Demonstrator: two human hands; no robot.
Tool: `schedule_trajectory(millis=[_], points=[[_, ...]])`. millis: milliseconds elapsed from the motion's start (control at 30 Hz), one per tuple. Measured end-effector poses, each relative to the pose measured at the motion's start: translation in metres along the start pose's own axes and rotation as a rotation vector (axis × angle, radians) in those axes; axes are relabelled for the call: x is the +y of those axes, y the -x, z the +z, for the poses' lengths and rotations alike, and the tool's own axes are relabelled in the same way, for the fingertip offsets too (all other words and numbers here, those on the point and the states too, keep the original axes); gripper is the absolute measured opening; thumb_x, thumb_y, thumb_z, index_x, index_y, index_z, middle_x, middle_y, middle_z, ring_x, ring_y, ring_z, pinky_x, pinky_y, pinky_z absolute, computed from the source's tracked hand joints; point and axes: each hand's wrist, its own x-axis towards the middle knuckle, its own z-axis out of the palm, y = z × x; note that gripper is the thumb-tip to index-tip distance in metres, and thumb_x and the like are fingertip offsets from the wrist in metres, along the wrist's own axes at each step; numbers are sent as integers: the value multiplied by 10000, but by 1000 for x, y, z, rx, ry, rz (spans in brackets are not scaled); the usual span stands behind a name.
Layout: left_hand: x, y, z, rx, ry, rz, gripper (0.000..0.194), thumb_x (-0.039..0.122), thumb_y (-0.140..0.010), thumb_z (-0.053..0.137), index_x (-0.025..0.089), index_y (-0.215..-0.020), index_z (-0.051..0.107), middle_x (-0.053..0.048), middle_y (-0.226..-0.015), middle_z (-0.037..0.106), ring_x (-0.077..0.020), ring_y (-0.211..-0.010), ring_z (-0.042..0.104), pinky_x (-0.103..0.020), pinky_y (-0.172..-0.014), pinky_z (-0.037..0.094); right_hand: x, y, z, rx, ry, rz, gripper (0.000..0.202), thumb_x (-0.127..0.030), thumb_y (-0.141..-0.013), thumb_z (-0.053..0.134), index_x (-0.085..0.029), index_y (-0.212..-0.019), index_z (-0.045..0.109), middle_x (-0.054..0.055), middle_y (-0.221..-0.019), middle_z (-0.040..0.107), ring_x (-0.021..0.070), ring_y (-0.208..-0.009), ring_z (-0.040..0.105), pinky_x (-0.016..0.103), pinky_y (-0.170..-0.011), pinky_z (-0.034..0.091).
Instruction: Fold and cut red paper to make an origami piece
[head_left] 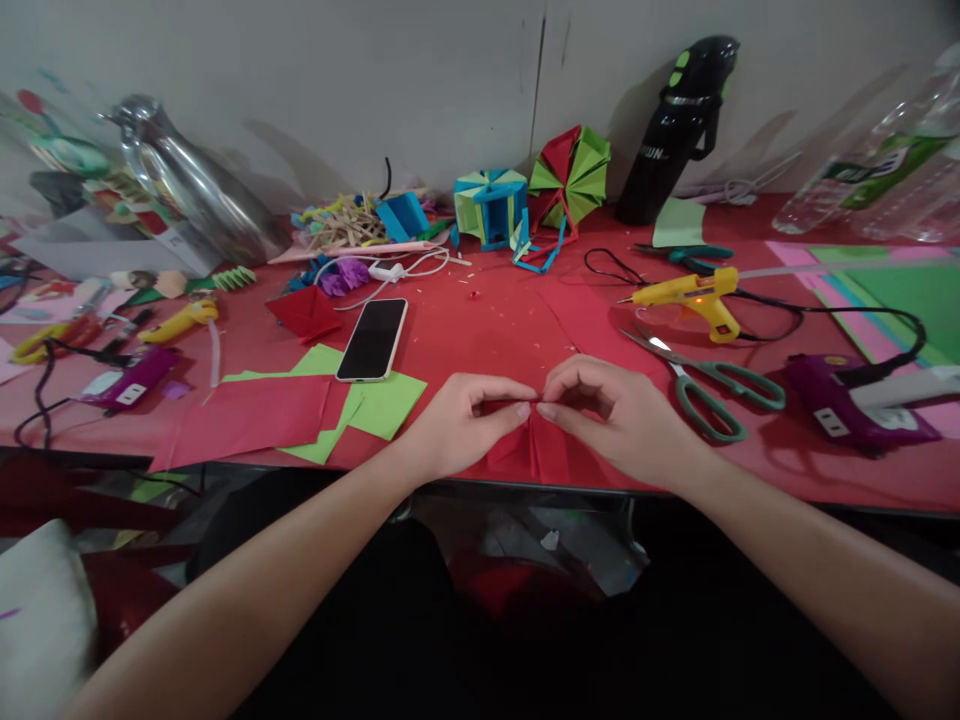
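A piece of folded red paper [536, 452] is at the table's front edge, with creases running toward me. My left hand [474, 420] pinches its upper edge between thumb and fingers. Close beside it, my right hand [604, 415] pinches the same edge, the thumbs nearly meeting at the middle fold. Part of the paper is hidden under both hands. To the right of my right hand lie scissors [724, 385] with green handles, spread apart. A phone [373, 340] lies to the left of my left hand, on green paper sheets [391, 402].
A yellow glue gun [690, 298] with a cord lies behind the scissors, near a purple power strip [855, 400]. Red sheets [255, 425] lie at left. Folded paper models [491, 208], a black bottle [679, 130] and a metal jug [199, 185] stand along the wall.
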Motion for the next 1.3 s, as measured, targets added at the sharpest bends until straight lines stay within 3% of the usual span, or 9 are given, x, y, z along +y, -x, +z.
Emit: schedule_trajectory(millis=[200, 433, 567, 667, 767, 933, 1300], points=[[0, 0, -1, -23, 46, -69, 143, 226, -840, 683, 163, -936, 768, -48, -968, 783, -190, -930, 717, -268, -826, 543, -1, 1, -1, 0, 10, 37, 51, -248, -882, 671, -207, -865, 645, 4, -869, 651, 139, -783, 615, 285, -724, 504], [-1, -2, -2, -49, -20, -22, 207, 342, -871, 678, 154, -888, 764, -40, -855, 768, -158, -804, 688, -243, -727, 519, 2, 2, 2, 41, -77, 104, 144, -256, -821, 742, -213, -862, 611, -6, -836, 660, 139, -765, 645, 275, -715, 524], [-1, -3, -2, 30, -23, 9, 208, 329, -890, 655, 145, -877, 750, -44, -868, 763, -145, -801, 676, -238, -735, 510, 3, -1, 2, 83, -125, 173, 242, -326, -794, 770, -208, -945, 622, 28, -919, 682, 171, -846, 662, 300, -762, 532], [0, -3, 0, 135, -80, 45, 199, 315, -905, 634, 146, -874, 736, -36, -854, 755, -142, -798, 671, -236, -738, 509, 2, -2, 0, -42, -149, 232, 248, -365, -812, 739, -203, -964, 631, 31, -936, 676, 181, -882, 652, 313, -790, 522], [1, -1, 0, 206, -116, 56, 213, 333, -921, 608, 154, -898, 722, -39, -888, 756, -153, -837, 680, -248, -771, 520, 1, -2, -1, -160, -112, 233, 206, -360, -841, 696, -201, -790, 575, -20, -746, 583, 143, -719, 585, 275, -656, 473], [-2, -2, -1, 244, -137, 58, 225, 352, -922, 600, 150, -908, 700, -49, -886, 749, -162, -833, 684, -256, -764, 528, 4, -3, -2, -113, -94, 232, 225, -413, -859, 672, -194, -847, 625, -2, -779, 611, 149, -718, 582, 282, -652, 458], [3, -1, -1, 159, -149, -9, 237, 386, -893, 638, 151, -861, 646, -36, -831, 723, -139, -747, 652, -229, -665, 482, 3, -3, 0, -117, -116, 258, 242, -412, -819, 718, -180, -818, 647, -29, -683, 552, 109, -622, 499, 247, -576, 399]])
